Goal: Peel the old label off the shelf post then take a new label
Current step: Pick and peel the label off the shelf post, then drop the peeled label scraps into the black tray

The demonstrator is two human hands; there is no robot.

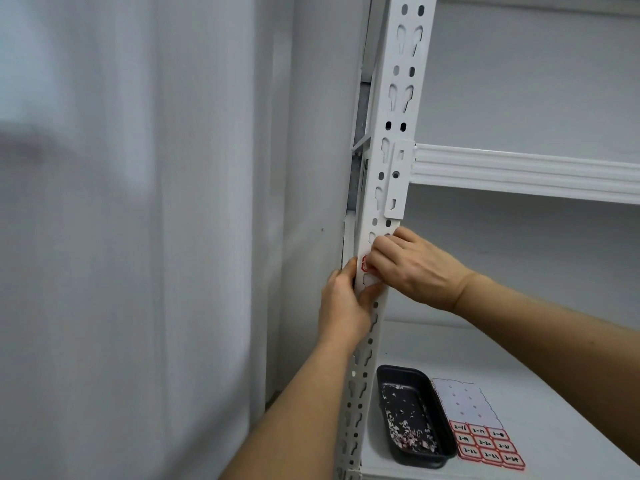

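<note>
A white perforated shelf post (391, 140) runs up the middle of the view. On it, about halfway up, is the old red-edged label (364, 264), mostly hidden by fingers. My left hand (343, 303) grips the post from the left, just below the label, with its thumb across the post's front. My right hand (412, 265) comes in from the right with curled fingertips on the label; whether they pinch it is hidden. A sheet of new red-bordered labels (485, 441) lies on the lower shelf.
A black tray (446, 445) with several torn label scraps sits on the lower white shelf (554, 427), beside the label sheet. A white shelf beam (519, 171) crosses at the right above my hands. A pale curtain (138, 237) hangs on the left.
</note>
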